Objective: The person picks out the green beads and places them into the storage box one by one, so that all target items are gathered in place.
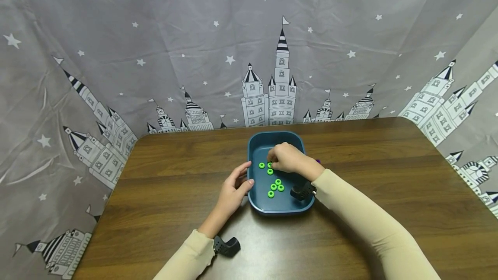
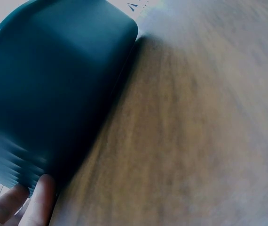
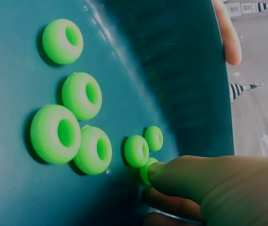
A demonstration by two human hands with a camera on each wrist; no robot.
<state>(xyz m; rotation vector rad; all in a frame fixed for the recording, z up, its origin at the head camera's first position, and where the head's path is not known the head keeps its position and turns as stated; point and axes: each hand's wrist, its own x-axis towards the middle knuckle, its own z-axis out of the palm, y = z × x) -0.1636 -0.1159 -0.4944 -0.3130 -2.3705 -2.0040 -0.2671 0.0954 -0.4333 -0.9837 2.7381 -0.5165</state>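
Note:
A dark blue-green plastic bin (image 1: 264, 208) holds several bright green ring-shaped beads (image 1: 273, 187) on its floor. My right hand (image 1: 288, 157) reaches into it from the right, and thumb and fingers pinch one green bead (image 3: 145, 171) in the far group. Two more beads lie right beside that one; a looser group of beads (image 3: 55, 134) sits nearer the wrist camera. Along the bin's left side, my left hand (image 1: 231, 191) rests with extended fingers and thumb at the rim. In the left wrist view its fingertips (image 2: 42, 195) touch the bin's outer wall.
The bin stands on a brown wooden table (image 1: 186, 167). A small purple thing (image 1: 318, 161) shows past the bin's right side, partly hidden by my right forearm. Behind the table's far edge hangs a grey curtain (image 1: 218, 55) printed with castles and stars.

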